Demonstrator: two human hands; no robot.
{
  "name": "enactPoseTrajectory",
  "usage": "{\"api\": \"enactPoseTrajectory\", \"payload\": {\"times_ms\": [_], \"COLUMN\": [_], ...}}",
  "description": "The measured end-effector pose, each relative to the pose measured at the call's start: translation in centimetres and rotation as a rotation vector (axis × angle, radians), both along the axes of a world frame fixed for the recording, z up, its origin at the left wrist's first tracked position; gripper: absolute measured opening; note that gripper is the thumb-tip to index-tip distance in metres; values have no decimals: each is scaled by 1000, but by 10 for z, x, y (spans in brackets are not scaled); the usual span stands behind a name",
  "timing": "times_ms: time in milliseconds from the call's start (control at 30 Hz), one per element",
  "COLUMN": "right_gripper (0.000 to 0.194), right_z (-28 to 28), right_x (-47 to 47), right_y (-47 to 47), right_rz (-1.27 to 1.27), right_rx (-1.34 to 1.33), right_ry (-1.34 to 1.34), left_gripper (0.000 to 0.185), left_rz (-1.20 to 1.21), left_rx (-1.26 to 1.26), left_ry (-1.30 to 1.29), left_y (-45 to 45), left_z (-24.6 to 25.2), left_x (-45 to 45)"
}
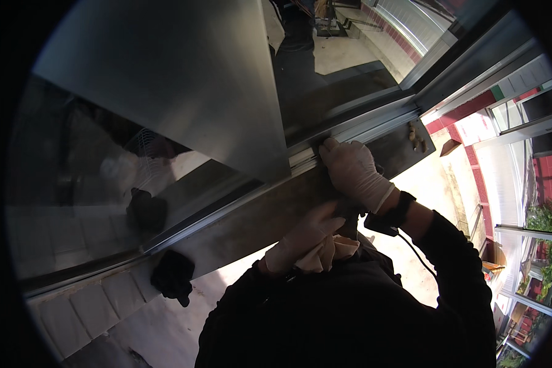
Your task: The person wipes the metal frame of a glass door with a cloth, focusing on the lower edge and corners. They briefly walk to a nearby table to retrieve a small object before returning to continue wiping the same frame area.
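Note:
My right hand (354,172), in a thin whitish glove, rests with bent fingers at the metal sliding track (368,126) of a window. Whether its fingertips grip anything is hidden. Lower and to the left, my left hand (299,239), also gloved, holds a crumpled cream-coloured cloth (324,255) against its palm, near my body. Both hands are over the dark sill (257,211) that runs along the track. A black wrist device (384,223) with a cable is strapped to my right wrist.
Glass panes (336,96) and a flat grey panel (175,78) stand beyond the track. A black bunched object (172,276) lies at the sill's left part. Small brownish pieces (416,138) lie at its right end. White tiles (92,306) line the lower left.

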State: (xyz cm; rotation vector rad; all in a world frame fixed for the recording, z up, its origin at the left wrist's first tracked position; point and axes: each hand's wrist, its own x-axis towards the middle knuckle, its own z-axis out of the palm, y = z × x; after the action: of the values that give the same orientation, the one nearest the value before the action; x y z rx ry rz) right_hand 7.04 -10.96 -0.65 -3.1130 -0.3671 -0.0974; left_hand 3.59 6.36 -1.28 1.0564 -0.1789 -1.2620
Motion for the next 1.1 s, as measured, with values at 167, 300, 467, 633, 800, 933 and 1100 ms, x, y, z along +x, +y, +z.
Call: {"api": "enactPoseTrajectory", "payload": {"times_ms": [167,300,467,633,800,933,1100], "right_gripper": [20,19,21,25,28,28,29], "right_z": [-3,-7,2,7,4,7,1], "right_x": [1,1,-4,-5,-3,-12,-9], "right_y": [47,29,-17,-85,-113,-86,-59], "right_rz": [161,133,5,-223,-253,-184,-37], "right_rx": [-64,3,123,75,57,213,210], "right_ry": [57,42,69,58,81,-53,57], "left_gripper": [35,33,34,38,41,35,30], "left_rz": [-15,21,-23,-12,-117,-130,-56], "left_rx": [64,101,47,-39,-90,-23,40], "left_ry": [180,118,72,25,19,22,63], "left_y": [27,22,-13,-55,-83,-76,-66], "left_z": [13,9,5,8,6,11,10], "left_x": [0,-2,-1,-7,-3,-5,-10]}}
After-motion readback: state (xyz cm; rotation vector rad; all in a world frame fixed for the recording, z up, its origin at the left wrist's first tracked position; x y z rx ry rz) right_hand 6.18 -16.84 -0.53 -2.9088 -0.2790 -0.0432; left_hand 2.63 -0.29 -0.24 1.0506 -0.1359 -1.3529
